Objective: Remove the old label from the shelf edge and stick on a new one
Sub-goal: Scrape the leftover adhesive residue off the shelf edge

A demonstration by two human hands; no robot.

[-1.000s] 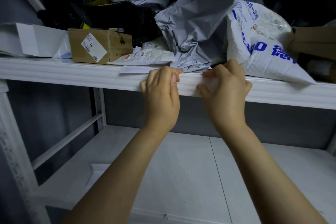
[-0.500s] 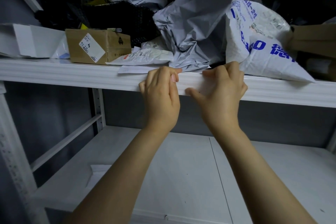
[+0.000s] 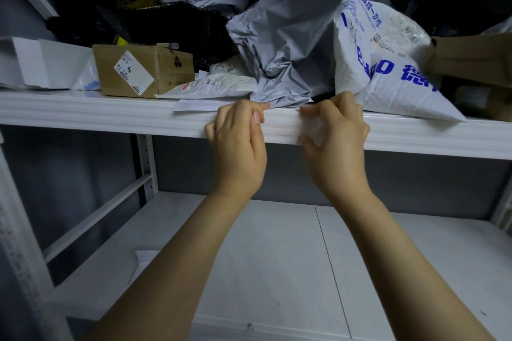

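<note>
Up high, both hands (image 3: 288,144) pinch a white label (image 3: 279,129) against the shelf edge (image 3: 110,116).

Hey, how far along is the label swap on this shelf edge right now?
Nothing looks finished yet. In hand: both hands are on the shelf edge, the left hand pressed against it and the right hand curled over a pale crumpled patch, probably the label; which one is unclear. No loose label is visible. Left: freeing or smoothing it, and confirming the new one is on.
</note>
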